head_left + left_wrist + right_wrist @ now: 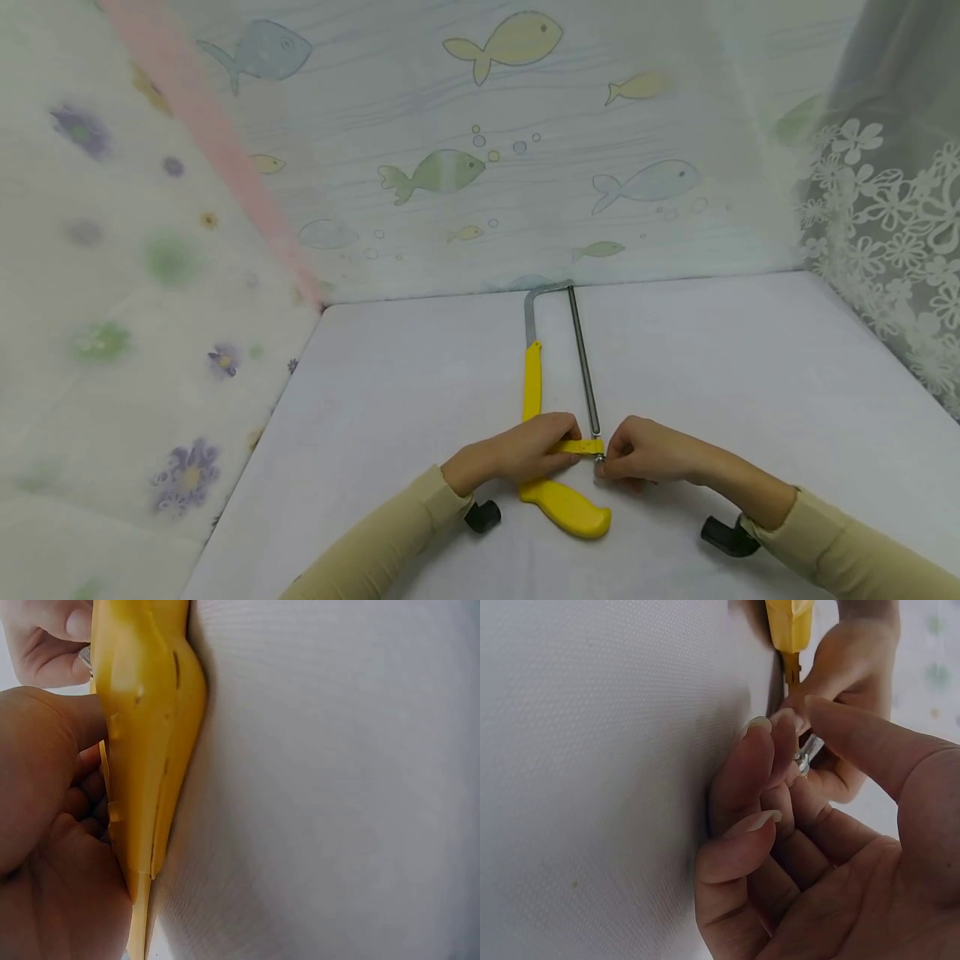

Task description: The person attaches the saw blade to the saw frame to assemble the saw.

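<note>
A hacksaw (532, 379) lies on the white table, its grey front bow pointing away and its yellow handle (573, 510) toward me. The dark blade (582, 358) runs along its right side. My left hand (525, 450) reaches over the frame and grips the short yellow arm (587, 447) at the blade's near end. At that end sits a silver wing nut (808, 754), which my right hand (660, 452) pinches between thumb and fingertips. In the left wrist view the yellow handle (154, 712) fills the middle, with left fingers behind it.
The white tabletop (420, 358) extends around the saw. A fish-print curtain (450, 125) hangs along the back, a flower-print sheet (112, 333) on the left and lace (892, 217) on the right. Black wrist mounts (729, 536) show under the sleeves.
</note>
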Tool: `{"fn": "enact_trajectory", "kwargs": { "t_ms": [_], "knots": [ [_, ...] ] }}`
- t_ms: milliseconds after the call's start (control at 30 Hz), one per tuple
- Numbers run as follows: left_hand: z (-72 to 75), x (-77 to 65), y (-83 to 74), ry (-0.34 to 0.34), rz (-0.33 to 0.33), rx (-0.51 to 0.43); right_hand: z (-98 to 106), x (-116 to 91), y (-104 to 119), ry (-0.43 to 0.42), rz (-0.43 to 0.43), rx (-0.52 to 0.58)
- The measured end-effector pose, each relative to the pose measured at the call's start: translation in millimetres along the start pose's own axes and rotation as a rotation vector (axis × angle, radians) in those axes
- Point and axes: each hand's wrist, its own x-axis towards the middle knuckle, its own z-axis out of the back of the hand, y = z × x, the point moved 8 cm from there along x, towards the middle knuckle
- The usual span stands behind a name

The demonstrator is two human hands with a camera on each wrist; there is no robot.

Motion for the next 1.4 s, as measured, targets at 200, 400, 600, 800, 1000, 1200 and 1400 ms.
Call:
{"fn": "enact_trajectory", "kwargs": {
  "t_ms": [200,400,600,800,1000,1200,1400],
  "knots": [
    [1.8,0.6,0.1,-0.003,-0.008,-0.008,2.0,1.6,2.2,-0.027,-0.028,0.005],
    [4.2,0.7,-1.6,-0.008,-0.016,-0.001,2.9,1.6,3.0,-0.035,-0.041,-0.005],
    [3.7,1.0,0.7,-0.006,-0.007,0.002,4.6,0.6,2.1,-0.030,-0.035,-0.004],
    [0.0,1.6,5.1,0.004,0.016,-0.008,4.2,-0.8,-0.7,-0.014,-0.031,0.009],
    [0.1,1.6,2.5,0.005,0.020,-0.006,3.9,-1.9,-4.2,0.004,-0.020,0.019],
    [-0.5,0.6,1.2,0.007,0.031,-0.002,3.4,-3.4,-5.2,0.018,-0.006,0.039],
    [0.7,0.0,-0.6,0.003,0.020,0.003,3.8,-4.0,-6.2,0.011,0.000,0.044]
  ]
}}
